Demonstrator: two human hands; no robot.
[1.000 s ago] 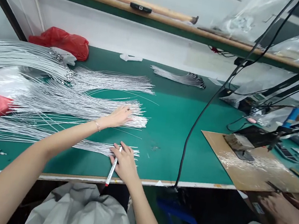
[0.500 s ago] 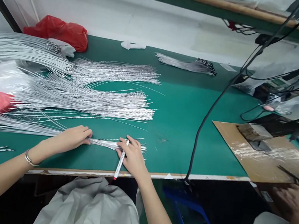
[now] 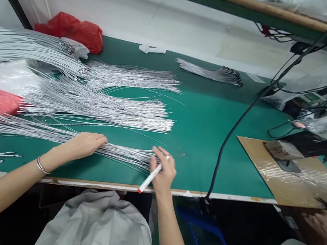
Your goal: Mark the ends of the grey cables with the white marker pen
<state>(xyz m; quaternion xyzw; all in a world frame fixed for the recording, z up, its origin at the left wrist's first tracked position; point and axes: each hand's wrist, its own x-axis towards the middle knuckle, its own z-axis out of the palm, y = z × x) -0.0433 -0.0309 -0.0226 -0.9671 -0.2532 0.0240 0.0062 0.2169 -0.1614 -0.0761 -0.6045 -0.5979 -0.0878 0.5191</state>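
Green bench (image 3: 200,159), pale wall (image 3: 192,32) | left hand (image 3: 87,145): nearly closed, grasping near wire bundle (image 3: 126,155) | right hand (image 3: 165,172): half open, holding white marker (image 3: 151,178), at bundle's end

the head view looks forward and down across the bench (image 3: 201,151)

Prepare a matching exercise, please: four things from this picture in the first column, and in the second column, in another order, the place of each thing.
Column 1
1. white marker
2. left hand
3. brown cardboard
4. white plastic piece

Column 2
A. at the back of the green bench, near the wall
B. on the front wire bundle
C. at the right side of the bench, beyond the black cable
D. in the right hand

Right pairs: 1-D, 2-B, 3-C, 4-A
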